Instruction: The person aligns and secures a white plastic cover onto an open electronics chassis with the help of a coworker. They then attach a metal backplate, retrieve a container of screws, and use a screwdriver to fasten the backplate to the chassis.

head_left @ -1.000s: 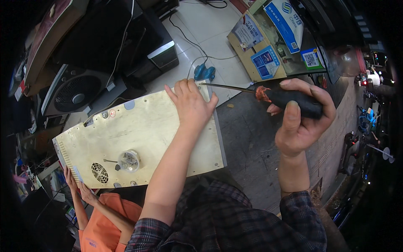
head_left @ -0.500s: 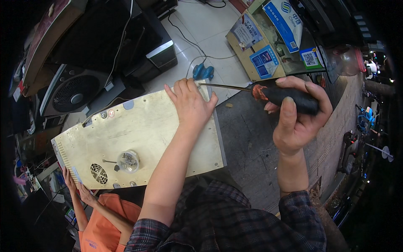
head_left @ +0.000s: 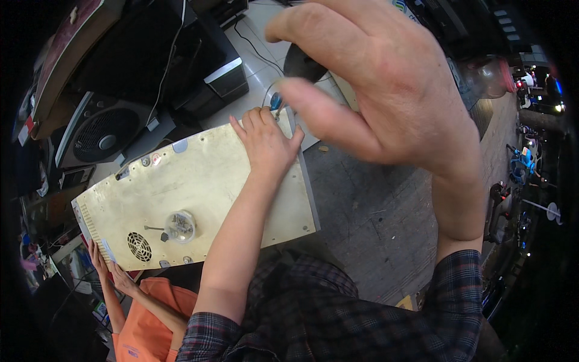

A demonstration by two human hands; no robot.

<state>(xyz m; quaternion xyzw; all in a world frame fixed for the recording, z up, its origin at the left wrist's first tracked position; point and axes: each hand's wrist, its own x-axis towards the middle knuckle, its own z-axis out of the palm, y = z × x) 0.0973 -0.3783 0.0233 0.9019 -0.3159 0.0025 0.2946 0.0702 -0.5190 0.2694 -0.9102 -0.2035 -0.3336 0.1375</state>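
A large pale metal case panel (head_left: 199, 181) lies under my arms. My left hand (head_left: 265, 143) presses on it near its far right corner, fingers laid out on the metal. Close to the camera, my right hand (head_left: 398, 84) curls around a screwdriver (head_left: 301, 63). Its black handle shows between thumb and fingers, upright above that corner. Most of the shaft is hidden; its lower end shows beside my left fingertips at the corner. On the panel stands a small clear cup (head_left: 181, 226) of screws, with a dark thin-stemmed piece (head_left: 155, 228) beside it.
Another person's hands (head_left: 117, 274) hold the panel's near left end. A dark speaker-like box with a round grille (head_left: 96, 136) stands left, black cabinets (head_left: 205, 60) behind. A clear jar (head_left: 491, 78) is at the far right. Grey floor (head_left: 374, 211) lies right of the panel.
My right hand has risen toward the camera and swung left, tilting the screwdriver from nearly level to upright over the corner. My left hand stays on the panel.
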